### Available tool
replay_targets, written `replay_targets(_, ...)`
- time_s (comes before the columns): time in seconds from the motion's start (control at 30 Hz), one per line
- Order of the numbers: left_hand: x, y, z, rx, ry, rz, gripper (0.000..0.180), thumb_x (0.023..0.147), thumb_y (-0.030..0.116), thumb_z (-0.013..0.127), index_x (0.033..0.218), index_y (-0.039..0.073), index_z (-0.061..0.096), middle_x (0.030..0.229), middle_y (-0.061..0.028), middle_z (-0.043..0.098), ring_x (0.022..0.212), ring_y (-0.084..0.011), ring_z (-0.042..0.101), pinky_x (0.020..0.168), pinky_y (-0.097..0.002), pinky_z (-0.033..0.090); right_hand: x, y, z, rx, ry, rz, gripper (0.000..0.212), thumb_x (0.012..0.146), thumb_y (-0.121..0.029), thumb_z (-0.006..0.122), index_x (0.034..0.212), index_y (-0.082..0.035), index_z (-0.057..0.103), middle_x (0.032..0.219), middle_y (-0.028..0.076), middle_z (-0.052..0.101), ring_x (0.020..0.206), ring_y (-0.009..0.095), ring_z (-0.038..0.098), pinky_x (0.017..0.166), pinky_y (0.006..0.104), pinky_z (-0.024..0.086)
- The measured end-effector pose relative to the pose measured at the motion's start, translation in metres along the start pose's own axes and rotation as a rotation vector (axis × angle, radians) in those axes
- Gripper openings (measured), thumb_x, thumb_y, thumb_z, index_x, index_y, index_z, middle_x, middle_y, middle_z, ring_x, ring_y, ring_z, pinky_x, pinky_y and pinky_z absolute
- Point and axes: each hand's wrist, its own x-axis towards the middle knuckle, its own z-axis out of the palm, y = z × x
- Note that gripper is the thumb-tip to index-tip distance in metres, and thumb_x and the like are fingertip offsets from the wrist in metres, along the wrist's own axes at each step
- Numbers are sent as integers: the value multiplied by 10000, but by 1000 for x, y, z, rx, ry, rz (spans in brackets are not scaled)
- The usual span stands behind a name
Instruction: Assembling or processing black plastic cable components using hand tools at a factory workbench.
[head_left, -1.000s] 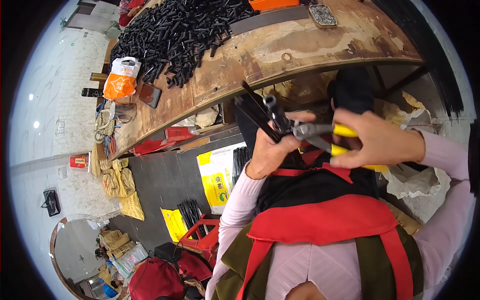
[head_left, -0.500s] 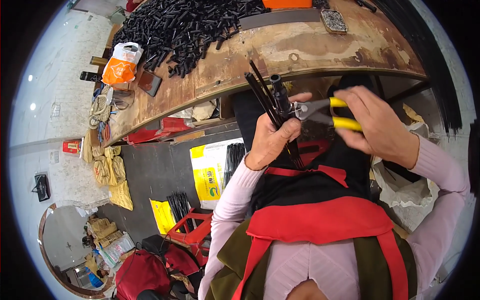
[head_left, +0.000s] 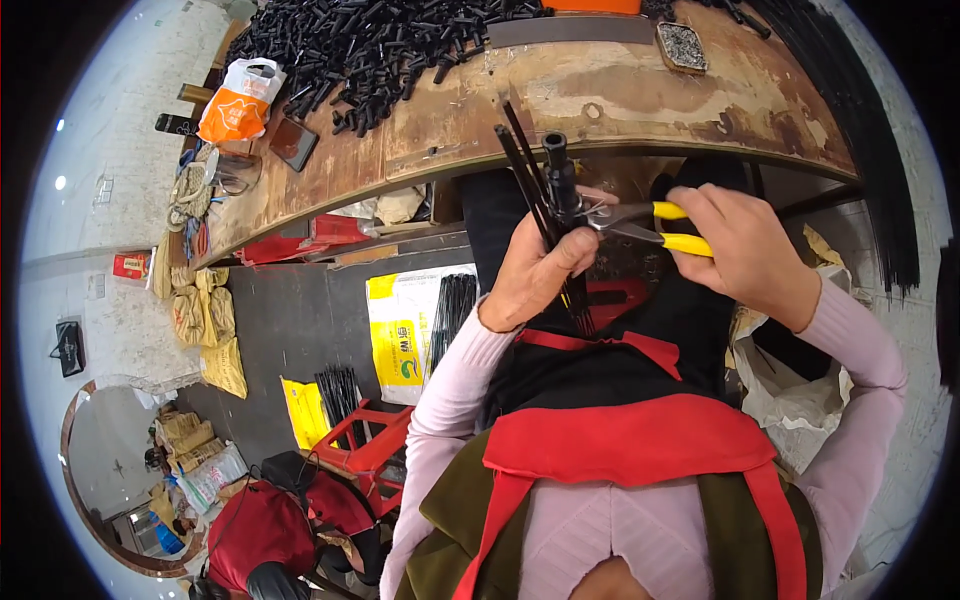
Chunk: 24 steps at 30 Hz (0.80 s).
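My left hand (head_left: 540,270) is closed around several thin black rods (head_left: 522,165) and a black ribbed tubular fitting (head_left: 562,188), all upright and slightly tilted. Their lower ends come out beneath my palm, above my lap. Yellow-handled pliers (head_left: 687,244) are in my right hand (head_left: 745,245), its fingers wrapped round the grips. The metal jaws meet the fitting's side, just above my left thumb, at a small shiny piece too small to name. Whether the jaws are fully closed on it cannot be made out.
Beyond my hands, a worn wooden table (head_left: 430,140) bears a heap of black tubular parts (head_left: 370,60), a phone (head_left: 293,145), a plastic bag (head_left: 240,105) and a tin of small bits (head_left: 682,47). Long black rods (head_left: 870,130) hang at right. A red stool (head_left: 375,440) stands lower left.
My right fingers have drawn in on the pliers and the handles sit slightly closer together. The jaws stay at the fitting. The whole view has shifted a little.
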Motion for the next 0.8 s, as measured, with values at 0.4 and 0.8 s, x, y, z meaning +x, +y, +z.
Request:
replay_targets(0.4, -1, -5, -1, 33, 16, 9, 396, 960, 329, 621, 1156, 22, 465, 711, 2, 420, 589, -88, 362, 540, -245, 308, 12, -3, -13, 528, -402, 344, 262, 953, -208, 577, 965, 54, 587, 714, 89, 624, 615, 178, 602, 600, 309, 475)
replay_targets(0.8, -10, -1, -13, -54, -109, 16, 351, 960, 356, 624, 1008, 22, 527, 706, 46, 406, 605, -56, 345, 522, -223, 280, 29, -21, -20, 963, -784, 729, 392, 1001, -363, 531, 814, -18, 541, 602, 14, 500, 454, 72, 451, 405, 232, 332)
